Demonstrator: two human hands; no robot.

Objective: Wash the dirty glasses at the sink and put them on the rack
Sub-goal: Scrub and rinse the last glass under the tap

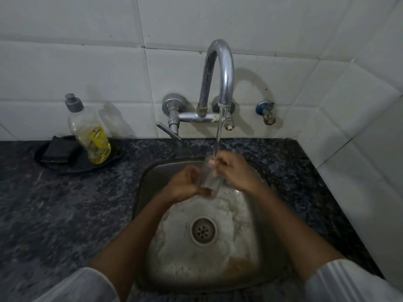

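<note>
A clear drinking glass (209,177) is held upright over the steel sink (152,214), under a stream of water (218,136) running from the curved chrome tap (220,68). My left hand (185,184) grips the glass low on its left side. My right hand (235,171) holds it from the right, with fingers curled over the rim and reaching inside. Both hands are slightly blurred. No rack is in view.
A dish soap bottle (93,136) with yellow liquid stands in a black tray (65,164) beside a dark sponge (57,150) on the granite counter (54,214) at the left. The tap lever (168,130) juts forward. The drain (204,230) sits mid-sink. Tiled walls close the back and right.
</note>
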